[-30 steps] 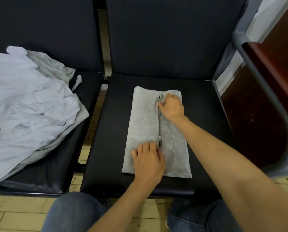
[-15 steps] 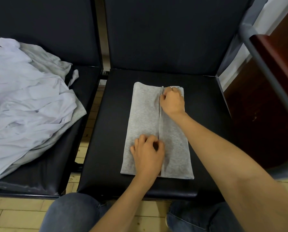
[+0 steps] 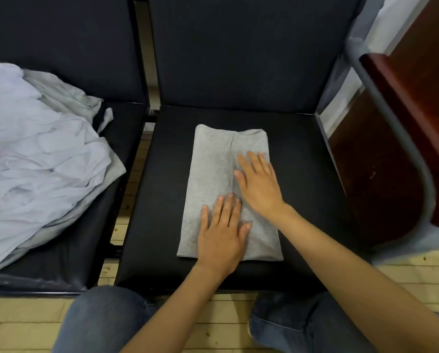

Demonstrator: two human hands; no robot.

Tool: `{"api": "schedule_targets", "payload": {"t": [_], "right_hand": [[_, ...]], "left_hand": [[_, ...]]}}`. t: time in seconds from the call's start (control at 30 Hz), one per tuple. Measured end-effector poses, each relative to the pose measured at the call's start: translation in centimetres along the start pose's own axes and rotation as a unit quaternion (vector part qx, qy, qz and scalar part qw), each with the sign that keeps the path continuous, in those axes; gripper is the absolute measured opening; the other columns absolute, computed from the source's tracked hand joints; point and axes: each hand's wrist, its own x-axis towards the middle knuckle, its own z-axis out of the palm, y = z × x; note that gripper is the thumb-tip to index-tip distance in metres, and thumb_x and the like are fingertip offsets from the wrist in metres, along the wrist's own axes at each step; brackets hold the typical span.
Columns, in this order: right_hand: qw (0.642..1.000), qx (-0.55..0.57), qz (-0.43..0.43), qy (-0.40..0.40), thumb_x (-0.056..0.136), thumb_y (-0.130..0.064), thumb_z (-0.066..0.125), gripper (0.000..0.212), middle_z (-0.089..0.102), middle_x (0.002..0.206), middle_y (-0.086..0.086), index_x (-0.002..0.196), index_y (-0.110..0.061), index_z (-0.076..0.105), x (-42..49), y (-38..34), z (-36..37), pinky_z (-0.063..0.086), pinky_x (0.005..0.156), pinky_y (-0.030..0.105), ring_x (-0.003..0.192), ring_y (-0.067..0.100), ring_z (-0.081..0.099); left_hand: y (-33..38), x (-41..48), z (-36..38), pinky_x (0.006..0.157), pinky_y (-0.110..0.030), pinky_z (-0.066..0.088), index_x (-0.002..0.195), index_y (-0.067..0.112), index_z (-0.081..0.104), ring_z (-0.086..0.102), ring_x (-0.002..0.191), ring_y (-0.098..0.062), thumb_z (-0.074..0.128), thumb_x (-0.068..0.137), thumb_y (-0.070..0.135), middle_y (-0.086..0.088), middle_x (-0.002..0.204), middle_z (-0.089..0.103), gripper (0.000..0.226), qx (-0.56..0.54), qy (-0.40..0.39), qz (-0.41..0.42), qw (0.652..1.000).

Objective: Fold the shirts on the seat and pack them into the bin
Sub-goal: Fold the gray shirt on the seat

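one folded grey shirt (image 3: 213, 174) on black seat (image 3: 302, 174) — left hand (image 3: 222, 234), right hand (image 3: 260, 182), two flat, fingers spread; one white pile (image 3: 34, 161)

Folded shirt (image 3: 213, 174) on right seat (image 3: 302, 174)

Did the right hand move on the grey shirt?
Yes. The right hand slid from the far edge of the grey shirt toward its middle, nearer the person, now lying flat.

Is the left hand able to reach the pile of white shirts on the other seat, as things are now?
Probably yes. The left hand lies flat on the grey shirt and holds nothing; the pile is on the next seat to its left, with nothing standing between them.
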Motion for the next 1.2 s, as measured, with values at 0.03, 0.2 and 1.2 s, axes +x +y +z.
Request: {"api": "schedule_targets", "payload": {"t": [0.03,0.2,1.2], "right_hand": [[0.999,-0.02,0.005,-0.032,0.104,-0.04,0.02,0.054,-0.003,0.161,0.003,0.153,-0.024,0.005,-0.9,0.4,0.4,-0.006,0.118,0.04,0.147,0.02,-0.011],[0.993,-0.066,0.037,-0.093,0.1,-0.051,0.011,0.057,-0.017,0.159,-0.007,0.151,-0.033,-0.009,-1.1,1.1,1.6,-0.015,0.114,0.049,0.145,0.016,-0.021],[0.945,-0.195,-0.244,0.095,0.041,-0.008,0.087,0.028,0.064,0.059,-0.003,0.062,-0.017,0.071,-15.1,2.9,-1.0,0.055,0.083,0.031,0.057,0.015,0.063]], "left_hand": [[-0.1,-0.1,0.1,0.11,-0.048,0.022,0.138,0.013,0.047,0.04,0.135,-0.024,0.007,0.101,0.048,-0.006,0.145,0.045,0.065,0.004,-0.01,0.004,1.0],[0.0,-0.3,-0.3,0.106,-0.047,0.02,0.139,0.01,0.046,0.04,0.135,-0.024,0.005,0.1,0.05,-0.007,0.145,0.044,0.069,0.01,-0.038,0.004,0.999],[-7.2,-6.1,-6.0,0.085,-0.03,0.035,0.074,0.015,0.074,0.063,0.078,-0.018,0.082,0.065,0.015,0.002,0.078,0.067,0.012,0.182,0.08,0.225,0.954]]}}
